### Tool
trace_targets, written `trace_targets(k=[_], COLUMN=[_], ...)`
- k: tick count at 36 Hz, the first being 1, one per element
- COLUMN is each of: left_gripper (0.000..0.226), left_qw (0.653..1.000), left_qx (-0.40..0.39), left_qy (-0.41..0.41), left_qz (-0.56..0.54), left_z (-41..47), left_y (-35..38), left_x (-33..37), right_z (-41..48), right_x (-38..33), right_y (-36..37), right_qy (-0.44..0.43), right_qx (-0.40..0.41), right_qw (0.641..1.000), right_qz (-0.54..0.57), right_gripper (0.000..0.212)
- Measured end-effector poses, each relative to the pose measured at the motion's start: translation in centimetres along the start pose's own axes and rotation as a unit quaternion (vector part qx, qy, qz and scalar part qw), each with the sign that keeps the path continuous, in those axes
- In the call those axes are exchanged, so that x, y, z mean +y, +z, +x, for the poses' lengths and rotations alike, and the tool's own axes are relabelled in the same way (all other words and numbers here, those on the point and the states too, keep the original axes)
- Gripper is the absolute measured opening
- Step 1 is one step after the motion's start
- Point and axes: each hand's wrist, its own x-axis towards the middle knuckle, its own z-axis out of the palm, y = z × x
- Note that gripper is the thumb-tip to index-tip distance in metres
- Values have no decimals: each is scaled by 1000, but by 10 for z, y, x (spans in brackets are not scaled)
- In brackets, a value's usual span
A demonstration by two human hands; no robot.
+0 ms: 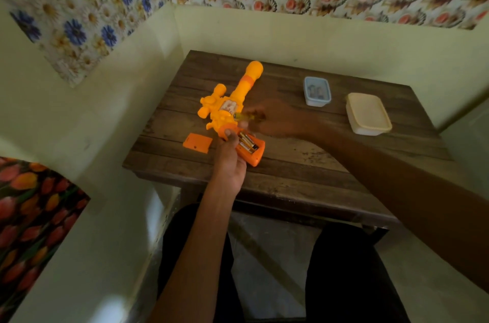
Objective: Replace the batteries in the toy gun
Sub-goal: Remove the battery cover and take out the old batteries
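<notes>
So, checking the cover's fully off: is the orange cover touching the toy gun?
Apart. The head view shows bare wood between the orange cover on the table and the toy gun.

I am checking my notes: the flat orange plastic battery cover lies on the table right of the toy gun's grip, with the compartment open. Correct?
Not quite. The head view shows the flat orange plastic battery cover left of the yellow-orange plastic toy gun's grip; the compartment is open.
</notes>
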Motion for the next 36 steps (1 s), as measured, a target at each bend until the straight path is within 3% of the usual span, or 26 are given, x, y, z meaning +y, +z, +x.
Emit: trace_targets(k=[2,6,15,19,25,28,32,36], left_gripper=[36,38,36,40,38,38,37,35], left_qw=[1000,1000,1000,1000,1000,1000,1000,1000], left_qx=[9,11,-14,-11,-16,-5,2,13], left_qy=[3,1,7,9,-1,-3,-7,-15], left_qz=[-1,-7,-12,-12,-5,2,-8,-17], left_z=[-2,-6,2,3,0,-1,-1,4], left_y=[1,3,1,0,0,0,0,0], left_x=[0,2,-2,-2,-2,-1,0,1], right_z=[-6,-5,2,3,3,2,-6,-12], right_x=[1,5,13,12,11,3,-10,-2], right_y=[1,5,5,2,6,6,2,-12], right_qy=[-44,-6,-12,-38,-47,-22,19,187], right_qx=[-11,-41,-65,-52,-13,13,78,162], right_qw=[999,999,998,998,997,998,997,958], right_qz=[-15,19,-5,-8,-66,-49,-5,143], right_gripper=[28,35,16,38,48,42,20,16])
